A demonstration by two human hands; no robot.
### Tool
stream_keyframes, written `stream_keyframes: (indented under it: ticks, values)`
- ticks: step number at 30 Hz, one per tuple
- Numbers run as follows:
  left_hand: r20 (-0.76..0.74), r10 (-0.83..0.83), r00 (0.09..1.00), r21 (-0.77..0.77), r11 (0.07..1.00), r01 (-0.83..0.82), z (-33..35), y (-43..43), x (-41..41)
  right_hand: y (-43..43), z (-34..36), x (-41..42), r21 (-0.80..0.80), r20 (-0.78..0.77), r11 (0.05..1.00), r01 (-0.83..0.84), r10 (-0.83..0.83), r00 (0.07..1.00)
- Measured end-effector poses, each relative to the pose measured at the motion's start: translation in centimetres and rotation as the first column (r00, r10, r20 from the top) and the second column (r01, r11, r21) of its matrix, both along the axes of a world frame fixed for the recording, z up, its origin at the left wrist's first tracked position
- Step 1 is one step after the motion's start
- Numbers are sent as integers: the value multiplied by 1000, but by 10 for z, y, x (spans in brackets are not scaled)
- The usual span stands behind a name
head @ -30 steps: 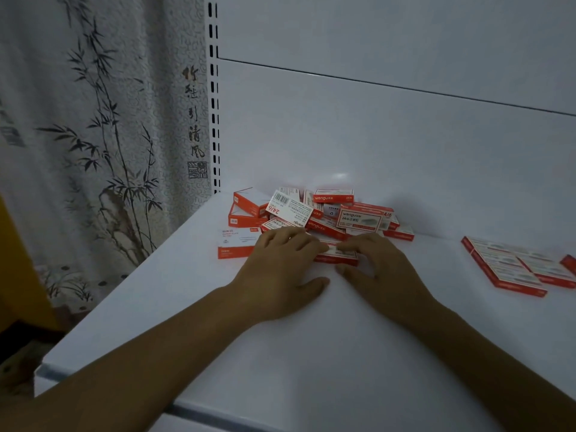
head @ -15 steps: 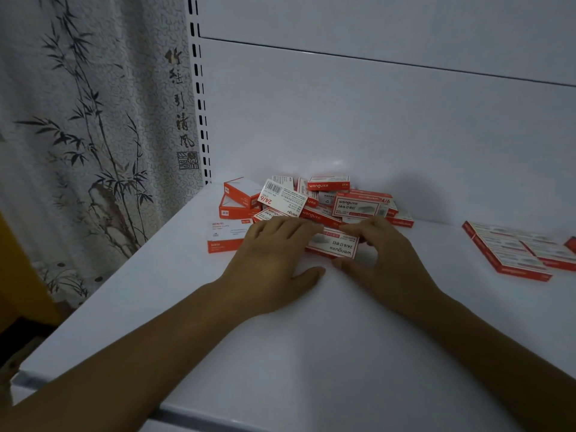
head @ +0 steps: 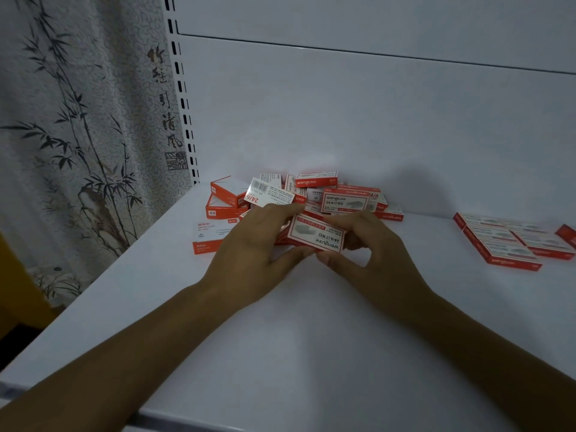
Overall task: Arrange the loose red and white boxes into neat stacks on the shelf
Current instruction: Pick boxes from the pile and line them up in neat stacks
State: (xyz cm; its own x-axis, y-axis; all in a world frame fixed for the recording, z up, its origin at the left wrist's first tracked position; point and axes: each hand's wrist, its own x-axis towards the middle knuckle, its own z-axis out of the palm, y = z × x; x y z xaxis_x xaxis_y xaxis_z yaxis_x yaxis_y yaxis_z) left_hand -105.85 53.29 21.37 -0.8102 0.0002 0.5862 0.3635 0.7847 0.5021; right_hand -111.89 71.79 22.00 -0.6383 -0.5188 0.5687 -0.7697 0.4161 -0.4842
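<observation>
A red and white box (head: 316, 233) is being pinched between the curled fingers of the left hand (head: 255, 254) and right hand (head: 371, 247), tilted just above the white shelf (head: 280, 338), in front of the loose pile (head: 311, 194), while flat rows of boxes (head: 505, 241) are lying well apart at the right.

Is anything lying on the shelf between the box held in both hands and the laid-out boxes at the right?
Nothing visible. The held box sits between the left hand and right hand; bare white shelf runs from there to the laid-out boxes. The loose pile lies behind.
</observation>
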Motion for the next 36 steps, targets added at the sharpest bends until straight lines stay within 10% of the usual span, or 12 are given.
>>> stream_keyframes:
  ticks: [17,32,36]
  values:
    - [291,-302,908,460,876,144,39,46,14,30,52,14,-264,180,964,29,19,984]
    - [266,-572,776,462,782,418,33,275,-35,256,45,11,-335,437,926,173,-10,899]
    - [291,-535,793,203,845,495,32,307,-57,305,40,-3,-373,438,910,183,-1,899]
